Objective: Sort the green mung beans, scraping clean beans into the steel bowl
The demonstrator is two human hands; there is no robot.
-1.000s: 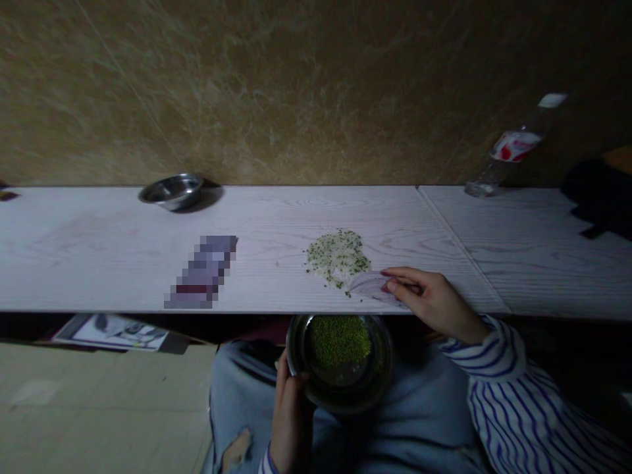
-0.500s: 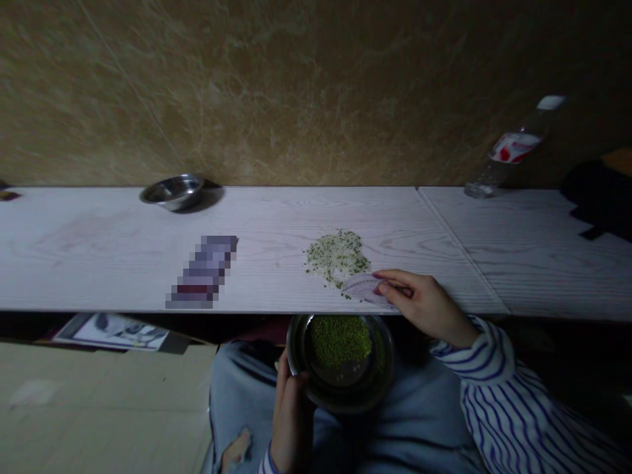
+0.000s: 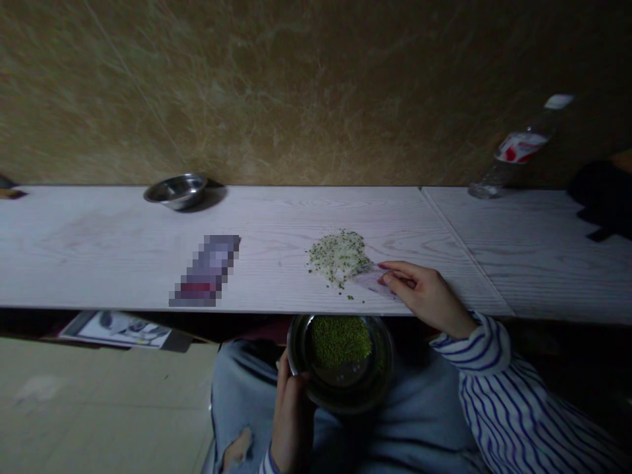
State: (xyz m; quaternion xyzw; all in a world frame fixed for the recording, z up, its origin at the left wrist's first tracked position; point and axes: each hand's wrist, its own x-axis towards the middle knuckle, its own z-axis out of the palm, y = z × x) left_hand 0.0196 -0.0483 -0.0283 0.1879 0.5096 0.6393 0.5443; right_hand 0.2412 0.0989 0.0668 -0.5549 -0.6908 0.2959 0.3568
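My left hand [image 3: 292, 411] grips the left rim of a steel bowl [image 3: 380, 388], which is tilted over my lap just under the table's front edge. Inside it lies a heap of small green beans [image 3: 340, 342]. Between the thumb and fingers of my right hand [image 3: 419, 289] is a thin, pale purple flat piece [image 3: 368, 278], blurred, its exact kind unclear. Its tip meets the near right side of a spread pile of white grains mixed with green beans [image 3: 338, 253] on the white table [image 3: 266, 283]. Several stray beans lie near the front edge.
A smaller steel bowl [image 3: 176, 192] stands at the back left. A pixelated flat object [image 3: 205, 271] lies in front of it. At the back right are a clear bottle [image 3: 518, 148] with a white cap and a dark item [image 3: 602, 197]. The marbled wall [image 3: 296, 92] bounds the table's back.
My right hand has shifted slightly up and right, bringing the flat piece against the pile's near right side. The bowl and my left hand stay almost where they were.
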